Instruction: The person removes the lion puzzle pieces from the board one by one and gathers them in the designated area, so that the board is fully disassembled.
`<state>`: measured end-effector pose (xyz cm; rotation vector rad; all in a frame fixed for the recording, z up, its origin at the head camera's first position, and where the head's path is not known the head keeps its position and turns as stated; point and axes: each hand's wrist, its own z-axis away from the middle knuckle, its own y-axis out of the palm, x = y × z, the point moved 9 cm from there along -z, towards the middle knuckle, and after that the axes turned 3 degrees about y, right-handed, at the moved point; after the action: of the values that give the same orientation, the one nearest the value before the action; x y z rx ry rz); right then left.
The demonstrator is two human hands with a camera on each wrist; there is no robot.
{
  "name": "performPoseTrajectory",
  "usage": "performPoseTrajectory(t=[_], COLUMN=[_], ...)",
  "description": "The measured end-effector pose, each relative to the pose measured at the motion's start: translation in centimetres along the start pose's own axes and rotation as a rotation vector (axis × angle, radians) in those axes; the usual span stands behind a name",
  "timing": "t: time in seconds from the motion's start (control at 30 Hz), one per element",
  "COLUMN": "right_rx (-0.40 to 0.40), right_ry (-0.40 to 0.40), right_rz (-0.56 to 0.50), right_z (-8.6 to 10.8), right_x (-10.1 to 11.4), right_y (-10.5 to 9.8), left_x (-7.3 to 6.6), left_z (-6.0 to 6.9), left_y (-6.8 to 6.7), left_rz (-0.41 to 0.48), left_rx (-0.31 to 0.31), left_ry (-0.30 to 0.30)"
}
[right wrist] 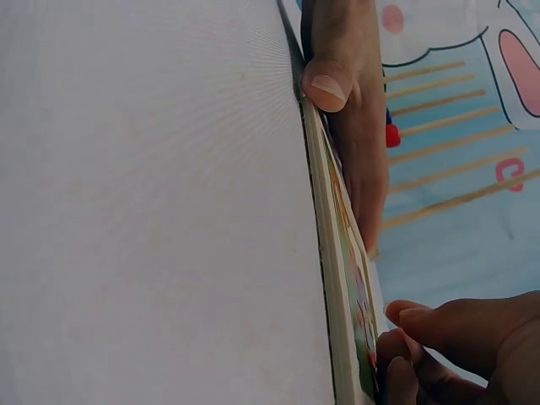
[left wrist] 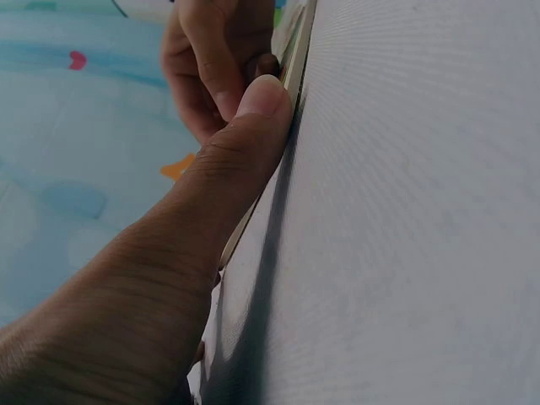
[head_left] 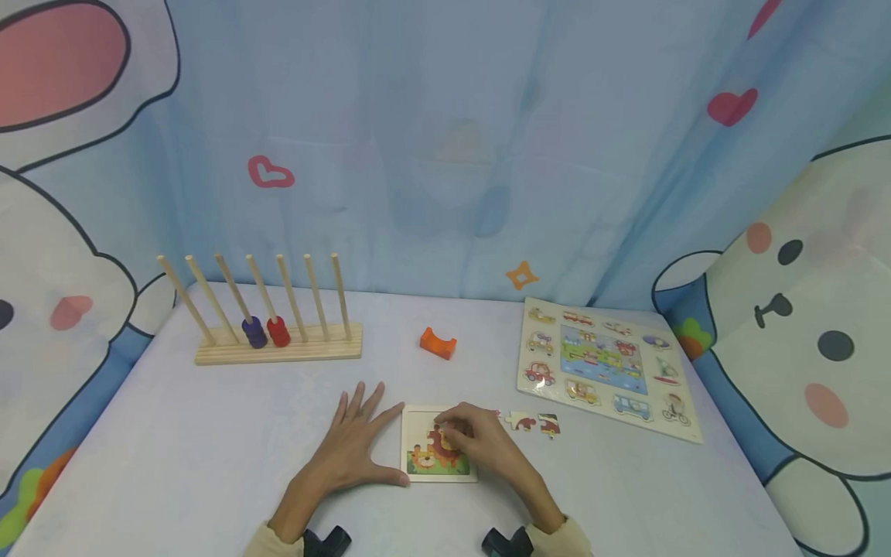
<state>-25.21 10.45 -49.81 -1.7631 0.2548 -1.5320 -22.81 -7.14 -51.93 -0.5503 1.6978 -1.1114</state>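
A small wooden jigsaw board [head_left: 440, 478] with a lion picture lies flat on the table, partly filled; its upper part shows bare wood. My left hand [head_left: 355, 449] is spread at the board's left side, thumb touching the lower left corner and index finger near the upper left one. Over the board's right half, my right hand [head_left: 480, 439] has thumb and fingers bent together, pinching a puzzle piece [head_left: 446, 439] at the lion's head, mostly hidden by the fingers. Several loose puzzle pieces [head_left: 524, 421] lie just right of that hand.
A wooden peg stand [head_left: 278, 353] with a purple and a red bead stack stands back left. An orange block [head_left: 438, 343] lies behind the board. At the right rests a large vehicle picture board [head_left: 605, 401]. A blue curtain [head_left: 445, 155] hangs behind the table.
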Motion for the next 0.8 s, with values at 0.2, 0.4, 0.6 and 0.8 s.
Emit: performPoseTrajectory(t=[0.2,0.4,0.6,0.8], right_rx=[-0.023,-0.021,0.013,0.046], right_ry=[0.014,0.022,0.023,0.031], right_rz=[0.044,0.053,0.046,0.021], right_z=[-0.55,-0.82,-0.84,-0.86], right_x=[-0.06,-0.02,-0.08,-0.13], right_y=[0.01,0.04,0.25,0.3], left_x=[0.04,0.05,0.05,0.1], left_z=[0.0,-0.02,-0.04,-0.04], left_y=[0.02,0.01,0.0,0.06], left_rz=[0.002,0.003,0.004,0.013], left_rx=[0.001,0.002,0.005,0.009], left_ry=[-0.005,-0.009,-0.009,-0.007])
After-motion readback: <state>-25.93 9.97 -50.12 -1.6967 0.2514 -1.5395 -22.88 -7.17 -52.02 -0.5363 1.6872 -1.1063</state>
